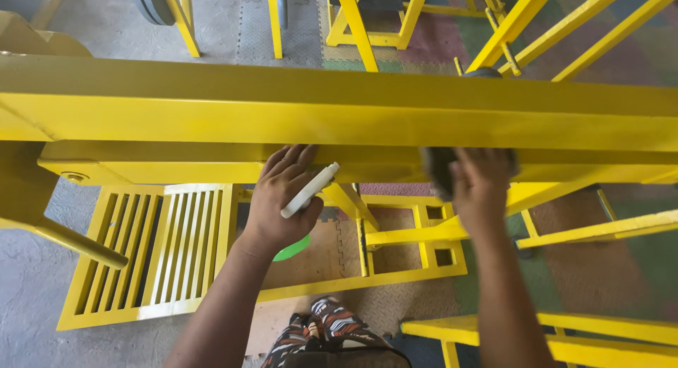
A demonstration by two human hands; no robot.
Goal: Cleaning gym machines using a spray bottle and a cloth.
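White spray bottle (309, 191) in left hand (280, 198) against yellow beam (339, 114).

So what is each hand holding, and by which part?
The left hand holds a spray bottle around its green body, white nozzle sticking out. The right hand presses a dark cloth against the yellow beam.

Yellow steel frames (417, 255) over grey concrete floor (28, 297) and coloured mats (635, 262)

no packages, labels, signs or screens show anywhere in this view.
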